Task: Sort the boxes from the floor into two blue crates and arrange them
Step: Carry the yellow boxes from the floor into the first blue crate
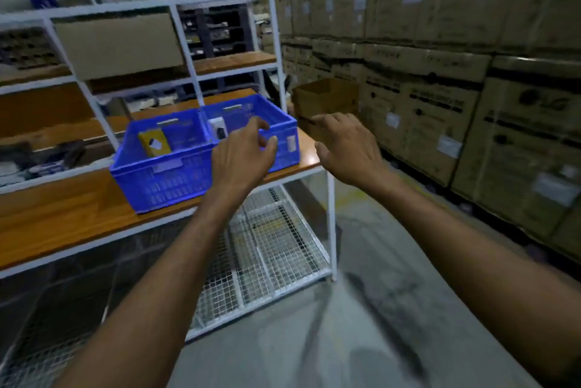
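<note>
Wooden shelf (63, 208) carries two blue crates, side by side; left crate (163, 180) holds one yellow box (154, 144), right crate (283, 162) one white box (219, 129); two hands hover, both empty: left hand (242, 155) loosely curled at the right crate's front, right hand (345, 148) spread beyond the shelf end.

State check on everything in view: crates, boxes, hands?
left crate: on shelf, yellow box inside
right crate: beside it, white box inside
left hand: empty, fingers loosely curled
right hand: empty, fingers spread
brown carton past shelf end: top open
</note>
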Demonstrator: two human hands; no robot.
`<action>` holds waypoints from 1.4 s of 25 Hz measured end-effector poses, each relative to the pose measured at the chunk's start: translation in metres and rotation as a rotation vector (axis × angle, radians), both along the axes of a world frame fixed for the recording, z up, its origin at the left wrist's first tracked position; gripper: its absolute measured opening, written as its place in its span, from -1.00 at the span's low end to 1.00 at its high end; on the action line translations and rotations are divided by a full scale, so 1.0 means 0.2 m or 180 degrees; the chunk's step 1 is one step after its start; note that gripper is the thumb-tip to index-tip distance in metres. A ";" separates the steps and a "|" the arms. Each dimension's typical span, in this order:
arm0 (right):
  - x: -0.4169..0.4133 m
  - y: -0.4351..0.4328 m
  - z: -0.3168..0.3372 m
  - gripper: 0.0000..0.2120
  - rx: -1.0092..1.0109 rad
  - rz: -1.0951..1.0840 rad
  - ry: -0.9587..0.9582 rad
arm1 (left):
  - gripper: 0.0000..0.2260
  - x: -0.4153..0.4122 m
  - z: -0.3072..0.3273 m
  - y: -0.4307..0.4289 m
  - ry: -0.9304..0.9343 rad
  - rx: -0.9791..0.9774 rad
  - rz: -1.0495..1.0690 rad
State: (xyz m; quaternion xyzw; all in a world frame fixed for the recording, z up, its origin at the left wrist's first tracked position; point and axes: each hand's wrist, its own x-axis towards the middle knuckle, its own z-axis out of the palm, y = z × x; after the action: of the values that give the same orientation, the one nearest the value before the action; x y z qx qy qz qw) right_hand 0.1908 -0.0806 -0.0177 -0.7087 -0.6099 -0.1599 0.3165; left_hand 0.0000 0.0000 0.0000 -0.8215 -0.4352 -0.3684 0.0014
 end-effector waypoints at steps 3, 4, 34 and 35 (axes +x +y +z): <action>0.03 -0.27 -0.07 -0.54 -0.0058 -0.0351 0.0069 | -0.69 0.07 -0.06 -0.18 0.0011 0.0103 -0.0435; 0.04 -0.37 -0.09 -0.55 -0.0104 -0.0460 0.0080 | -0.69 0.11 -0.09 -0.25 -0.0003 0.0113 -0.0590; 0.98 -2.08 -0.55 -0.63 0.0597 -0.4817 -0.0067 | -0.63 2.15 -0.45 -1.53 0.0407 0.1087 -0.4727; 0.98 -2.07 -0.59 -0.61 0.0651 -0.4947 0.0041 | -0.63 2.20 -0.48 -1.53 0.0489 0.1072 -0.4888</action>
State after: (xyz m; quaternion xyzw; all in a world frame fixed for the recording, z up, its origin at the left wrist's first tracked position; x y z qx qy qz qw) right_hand 0.3866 -0.4952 -0.1355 -0.9006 0.0807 -0.3868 0.1811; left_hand 0.4400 -0.3061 -0.0969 -0.9040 0.3168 -0.2695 -0.0989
